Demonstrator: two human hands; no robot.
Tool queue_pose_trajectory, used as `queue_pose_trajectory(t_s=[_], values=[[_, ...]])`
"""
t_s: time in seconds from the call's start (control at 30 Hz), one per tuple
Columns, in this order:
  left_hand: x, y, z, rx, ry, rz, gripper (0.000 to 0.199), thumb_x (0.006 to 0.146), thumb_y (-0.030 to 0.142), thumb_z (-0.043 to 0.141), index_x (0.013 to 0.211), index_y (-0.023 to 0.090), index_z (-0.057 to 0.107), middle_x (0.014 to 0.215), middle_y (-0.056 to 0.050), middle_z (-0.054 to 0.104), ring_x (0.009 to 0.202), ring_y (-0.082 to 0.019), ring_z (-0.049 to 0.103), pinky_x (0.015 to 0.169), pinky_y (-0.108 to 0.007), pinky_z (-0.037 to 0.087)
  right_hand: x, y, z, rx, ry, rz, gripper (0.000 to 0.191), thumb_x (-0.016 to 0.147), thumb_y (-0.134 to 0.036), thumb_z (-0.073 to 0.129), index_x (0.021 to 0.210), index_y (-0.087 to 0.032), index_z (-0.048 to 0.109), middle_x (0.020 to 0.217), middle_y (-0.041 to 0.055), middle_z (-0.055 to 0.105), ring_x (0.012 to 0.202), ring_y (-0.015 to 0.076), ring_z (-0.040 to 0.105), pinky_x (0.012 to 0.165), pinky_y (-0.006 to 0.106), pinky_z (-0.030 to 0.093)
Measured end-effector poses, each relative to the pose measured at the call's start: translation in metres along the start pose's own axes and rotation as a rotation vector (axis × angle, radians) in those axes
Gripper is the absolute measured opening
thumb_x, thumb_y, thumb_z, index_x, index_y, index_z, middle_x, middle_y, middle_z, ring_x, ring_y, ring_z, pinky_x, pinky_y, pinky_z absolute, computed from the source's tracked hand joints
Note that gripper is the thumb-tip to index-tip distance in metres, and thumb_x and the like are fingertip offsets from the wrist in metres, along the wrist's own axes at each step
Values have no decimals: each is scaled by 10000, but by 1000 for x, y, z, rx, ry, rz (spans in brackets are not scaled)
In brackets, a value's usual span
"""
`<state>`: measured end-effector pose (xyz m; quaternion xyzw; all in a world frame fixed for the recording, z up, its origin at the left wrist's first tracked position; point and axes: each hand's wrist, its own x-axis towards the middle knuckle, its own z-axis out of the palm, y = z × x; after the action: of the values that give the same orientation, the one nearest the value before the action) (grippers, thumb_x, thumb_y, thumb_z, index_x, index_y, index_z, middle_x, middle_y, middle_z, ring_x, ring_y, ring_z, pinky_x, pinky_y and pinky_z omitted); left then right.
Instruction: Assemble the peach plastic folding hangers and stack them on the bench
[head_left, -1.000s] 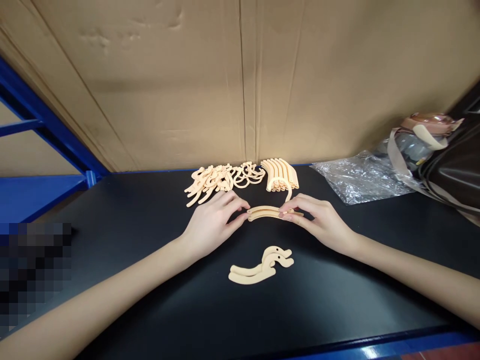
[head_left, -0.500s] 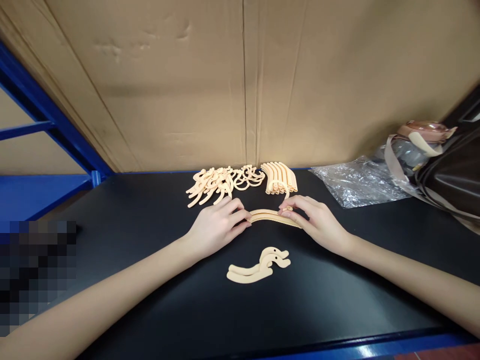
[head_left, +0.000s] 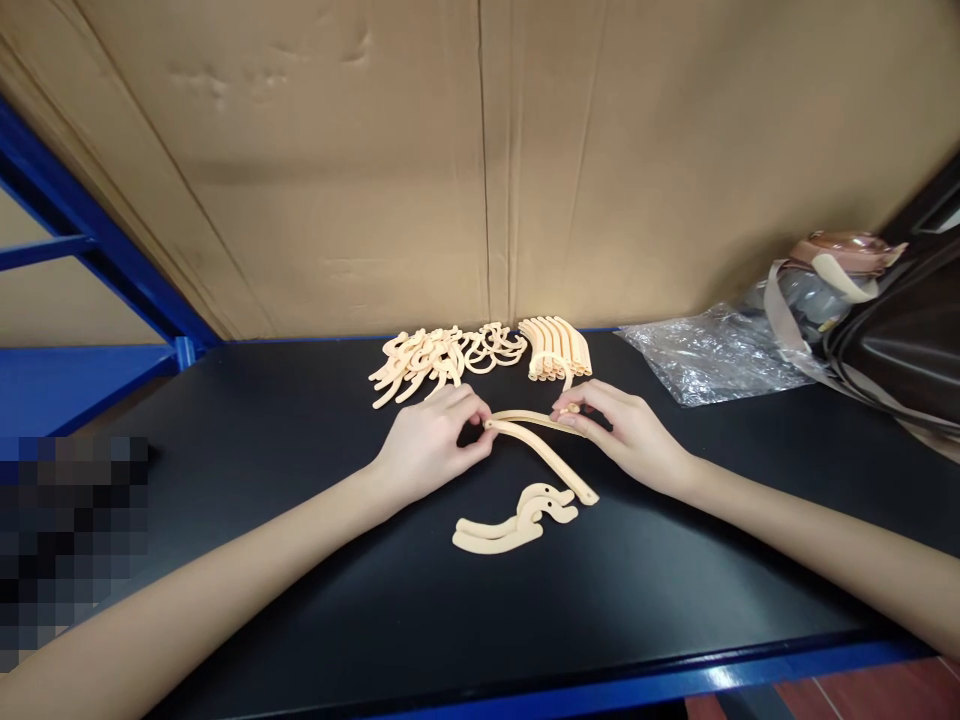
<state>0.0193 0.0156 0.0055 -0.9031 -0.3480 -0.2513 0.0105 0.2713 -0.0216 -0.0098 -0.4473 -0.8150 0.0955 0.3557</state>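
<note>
My left hand (head_left: 435,438) is closed, pinching one end of a curved beige strip (head_left: 544,455) whose far end slants toward me on the right. A second curved beige strip (head_left: 521,415) lies behind it, and the two meet at my left fingertips. The other end of this rear strip is in my closed right hand (head_left: 626,428), where a small beige piece (head_left: 571,408) also shows between thumb and fingers. Just in front of the strips, two flat beige duck-headed pieces (head_left: 499,540) overlap on the black tabletop (head_left: 360,610).
Along the back lie a pile of duck-headed pieces (head_left: 412,360), several beige rings (head_left: 491,350) and a stack of curved strips (head_left: 559,345). A clear plastic bag (head_left: 720,355) and a strapped bottle (head_left: 825,280) stand at the right. Cardboard (head_left: 337,200) rises behind; a blue frame (head_left: 142,260) is at left.
The two strips, side by side before, have spread apart at the right. The front strip's right end has swung toward me while its left end stays in my left fingers.
</note>
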Motion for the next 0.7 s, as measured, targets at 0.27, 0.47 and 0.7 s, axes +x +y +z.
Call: queue_pose_trajectory(t_s=[0.27, 0.47, 0.7], values=[[6, -15, -2, -620, 140, -352, 172, 855, 343, 579, 810, 178, 587, 802, -1, 589, 670, -109, 484, 568, -228, 376, 0, -2, -4, 154, 127, 125, 179, 896, -384, 563, 917, -221, 634, 885, 21, 666, 793, 167, 605, 728, 295, 468], [7, -15, -1, -970, 231, -456, 192, 822, 339, 627, 832, 165, 547, 809, -27, 634, 684, -113, 539, 521, -198, 403, -1, -5, -6, 348, 113, 229, 326, 972, -414, 397, 914, -224, 655, 900, 19, 696, 841, 155, 615, 792, 290, 458], [6, -5, -4, -1198, 293, -550, 194, 858, 353, 566, 833, 171, 501, 875, -37, 637, 689, -114, 555, 525, -202, 415, 1, -2, -3, 478, 107, 272, 221, 930, -398, 503, 951, -222, 636, 926, 28, 693, 839, 151, 612, 777, 289, 470]])
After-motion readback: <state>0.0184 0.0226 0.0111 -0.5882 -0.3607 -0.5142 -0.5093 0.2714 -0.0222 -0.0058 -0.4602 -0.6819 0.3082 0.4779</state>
